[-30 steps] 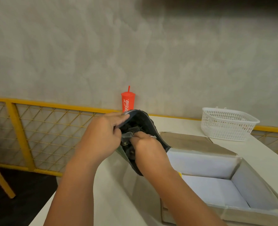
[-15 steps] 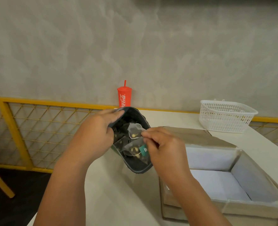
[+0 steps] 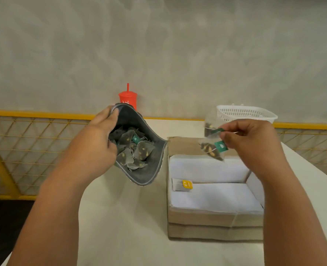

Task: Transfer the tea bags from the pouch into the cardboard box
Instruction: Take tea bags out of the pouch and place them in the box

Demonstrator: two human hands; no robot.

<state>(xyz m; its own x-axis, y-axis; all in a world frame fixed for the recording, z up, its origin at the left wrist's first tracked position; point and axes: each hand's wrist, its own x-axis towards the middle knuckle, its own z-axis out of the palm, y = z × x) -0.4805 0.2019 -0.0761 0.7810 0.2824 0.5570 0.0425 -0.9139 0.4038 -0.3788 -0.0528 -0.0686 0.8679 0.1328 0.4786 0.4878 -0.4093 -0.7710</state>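
My left hand [image 3: 97,143] grips the rim of a dark grey pouch [image 3: 151,169], held open above the table and tilted toward me. Several mesh tea bags [image 3: 135,152] with green tags lie inside it. My right hand [image 3: 254,143] pinches two tea bags [image 3: 212,148] by their green tags, hanging over the back edge of the open cardboard box [image 3: 214,219]. The box has a white lining, and one tea bag with a yellow tag [image 3: 183,185] lies in its left corner.
A red lidded cup with a straw [image 3: 128,98] stands by the wall behind the pouch. A white plastic basket [image 3: 250,112] sits at the back right. A yellow mesh railing [image 3: 34,135] borders the white table [image 3: 120,227] on the left and back.
My right hand has pulled two tea bags out of the pouch and carried them right, over the box. My left hand has kept hold of the pouch, now tilted wider open.
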